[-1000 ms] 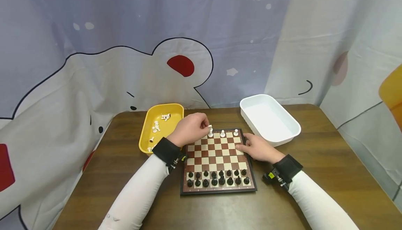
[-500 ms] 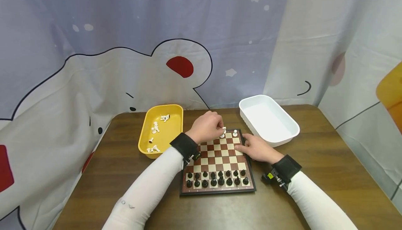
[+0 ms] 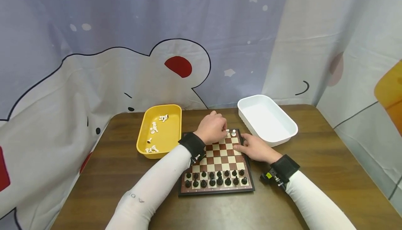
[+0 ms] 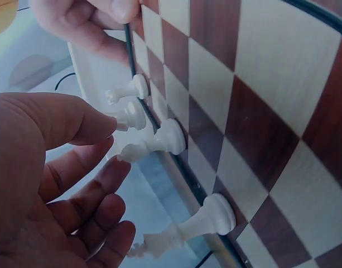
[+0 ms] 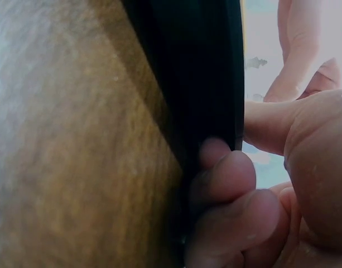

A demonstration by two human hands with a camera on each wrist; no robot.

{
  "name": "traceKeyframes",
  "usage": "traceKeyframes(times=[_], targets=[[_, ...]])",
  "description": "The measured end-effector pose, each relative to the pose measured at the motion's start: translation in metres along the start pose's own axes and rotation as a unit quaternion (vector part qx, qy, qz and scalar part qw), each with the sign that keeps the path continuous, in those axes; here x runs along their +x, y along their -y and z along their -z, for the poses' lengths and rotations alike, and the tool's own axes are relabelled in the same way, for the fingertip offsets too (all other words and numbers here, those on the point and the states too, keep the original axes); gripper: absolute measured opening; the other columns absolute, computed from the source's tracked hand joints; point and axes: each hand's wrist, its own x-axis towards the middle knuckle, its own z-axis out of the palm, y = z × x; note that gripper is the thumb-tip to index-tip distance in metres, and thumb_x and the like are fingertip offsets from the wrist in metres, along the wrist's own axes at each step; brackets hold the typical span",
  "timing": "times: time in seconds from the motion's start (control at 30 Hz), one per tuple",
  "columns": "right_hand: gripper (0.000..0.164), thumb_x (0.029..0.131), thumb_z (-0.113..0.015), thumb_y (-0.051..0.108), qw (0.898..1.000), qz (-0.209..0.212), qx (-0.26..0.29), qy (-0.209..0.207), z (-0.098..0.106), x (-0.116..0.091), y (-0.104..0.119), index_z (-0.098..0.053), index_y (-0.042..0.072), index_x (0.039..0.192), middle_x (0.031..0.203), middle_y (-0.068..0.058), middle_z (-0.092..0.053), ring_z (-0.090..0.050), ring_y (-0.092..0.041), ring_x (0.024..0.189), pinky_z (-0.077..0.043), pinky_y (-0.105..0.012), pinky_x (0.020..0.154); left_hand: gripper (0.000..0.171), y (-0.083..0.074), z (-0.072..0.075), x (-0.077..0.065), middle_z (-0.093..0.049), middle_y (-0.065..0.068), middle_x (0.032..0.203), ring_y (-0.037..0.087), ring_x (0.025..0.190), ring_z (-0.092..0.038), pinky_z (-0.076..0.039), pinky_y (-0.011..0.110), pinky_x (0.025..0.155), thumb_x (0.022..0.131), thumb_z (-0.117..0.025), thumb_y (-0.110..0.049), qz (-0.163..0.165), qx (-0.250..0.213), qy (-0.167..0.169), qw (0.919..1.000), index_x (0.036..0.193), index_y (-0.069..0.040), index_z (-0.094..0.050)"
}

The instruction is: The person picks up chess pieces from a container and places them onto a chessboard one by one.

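A chessboard [image 3: 216, 160] with brown and cream squares lies on the table. My left hand [image 3: 211, 128] is at its far edge, thumb and index finger pinching a white chess piece [image 4: 135, 115]. Beside that piece, in the left wrist view, stand a small white rook [image 4: 130, 89] at the corner, another white piece [image 4: 165, 139] and a taller one [image 4: 207, 219]. My right hand [image 3: 257, 148] grips the board's right edge, thumb over the top. In the right wrist view its curled fingers [image 5: 232, 176] press against the black side.
Two rows of black chess pieces [image 3: 212, 182] stand along the near side. A yellow tray [image 3: 169, 137] at the left holds several loose white pieces [image 3: 154, 127]. Behind the right hand is a white tray [image 3: 267, 118]. A printed curtain [image 3: 119, 80] hangs behind the wooden table [image 3: 314, 146].
My left hand has moved right along the far row, from the third visible white piece toward the one near the right corner. The right hand stays on the board's edge.
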Motion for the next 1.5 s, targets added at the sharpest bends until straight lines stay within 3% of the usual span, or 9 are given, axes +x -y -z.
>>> traceKeyframes(times=[0.27,0.5,0.7,0.9,1.3,1.5], targets=[[0.081,0.11,-0.07,0.041,1.0,0.004,-0.005,0.003,0.001,0.002,0.001,-0.043,-0.018,0.157,0.079,0.002,-0.073,-0.068,-0.012,0.077,-0.055,-0.036,0.077,0.017,0.002,-0.009,0.006,-0.064,-0.005,0.09,0.019,0.089,-0.049,-0.043,0.03,0.075,0.1,-0.077,-0.019,-0.004,0.004,-0.002,1.0,0.083,-0.021,-0.076],[0.079,0.11,-0.071,0.04,1.0,0.005,0.0,0.002,-0.002,0.002,-0.002,-0.044,-0.016,0.157,0.074,0.002,-0.07,-0.064,-0.013,0.067,-0.05,-0.034,0.065,0.02,0.0,-0.012,0.008,-0.064,-0.004,0.088,0.02,0.091,-0.05,-0.044,0.032,0.076,0.099,-0.077,-0.018,0.001,0.008,0.011,0.9999,0.08,-0.02,-0.074],[0.078,0.11,-0.07,0.041,1.0,0.006,-0.001,0.004,-0.001,0.002,-0.002,-0.045,-0.015,0.158,0.077,0.002,-0.072,-0.067,-0.012,0.072,-0.052,-0.035,0.07,0.007,0.002,-0.01,0.006,-0.069,-0.002,0.094,0.02,0.091,-0.05,-0.043,0.032,0.079,0.1,-0.076,-0.015,-0.018,-0.005,0.013,0.9997,0.096,-0.016,-0.082],[0.077,0.11,-0.07,0.042,1.0,0.009,-0.001,0.004,-0.001,0.002,-0.002,-0.046,-0.014,0.157,0.08,0.003,-0.074,-0.068,-0.012,0.074,-0.053,-0.035,0.071,0.024,0.002,-0.006,0.003,-0.08,0.0,0.11,0.022,0.097,-0.057,-0.047,0.033,0.088,0.105,-0.068,-0.003,-0.069,-0.01,0.008,0.9976,0.116,-0.016,-0.086],[0.08,0.11,-0.07,0.041,1.0,0.007,0.001,0.004,-0.001,0.001,-0.002,-0.043,-0.017,0.158,0.076,0.001,-0.069,-0.063,-0.014,0.066,-0.048,-0.034,0.064,0.023,0.002,-0.008,0.004,-0.082,0.001,0.114,0.022,0.104,-0.064,-0.051,0.034,0.095,0.108,-0.068,-0.005,-0.089,-0.007,0.013,0.9959,0.118,-0.015,-0.087],[0.08,0.11,-0.07,0.04,1.0,0.009,0.004,0.005,-0.001,0.001,-0.002,-0.043,-0.017,0.158,0.076,0.001,-0.07,-0.063,-0.014,0.067,-0.048,-0.034,0.064,0.02,0.004,-0.012,0.006,-0.081,0.0,0.109,0.02,0.098,-0.061,-0.048,0.032,0.092,0.109,-0.069,-0.008,-0.095,0.002,0.006,0.9955,0.114,-0.014,-0.087]])
